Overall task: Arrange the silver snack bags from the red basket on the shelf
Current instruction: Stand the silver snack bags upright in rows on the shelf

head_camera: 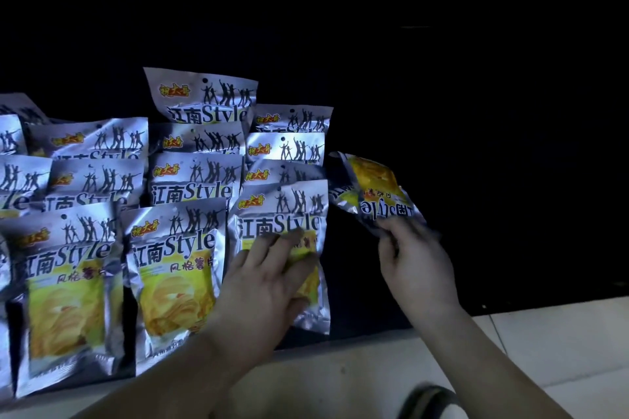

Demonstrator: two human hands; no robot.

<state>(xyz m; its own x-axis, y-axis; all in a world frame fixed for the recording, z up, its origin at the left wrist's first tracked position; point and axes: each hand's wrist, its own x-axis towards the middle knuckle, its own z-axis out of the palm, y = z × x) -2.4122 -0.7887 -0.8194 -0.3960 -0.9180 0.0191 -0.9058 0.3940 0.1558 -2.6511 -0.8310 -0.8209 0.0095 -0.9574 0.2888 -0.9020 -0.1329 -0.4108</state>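
Head view: stacked silver bags beside left hand, pale floor below.

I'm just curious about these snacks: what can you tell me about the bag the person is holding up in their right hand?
The held bag is a shiny silver foil packet with a yellow picture of chips and dark "Style" lettering. It is upside down and tilted, its print reading inverted. The right hand pinches its lower end, fingers over the foil. It hangs in front of the dark shelf space, just right of the rightmost row of bags, without clearly touching them. It looks sealed and slightly crumpled.
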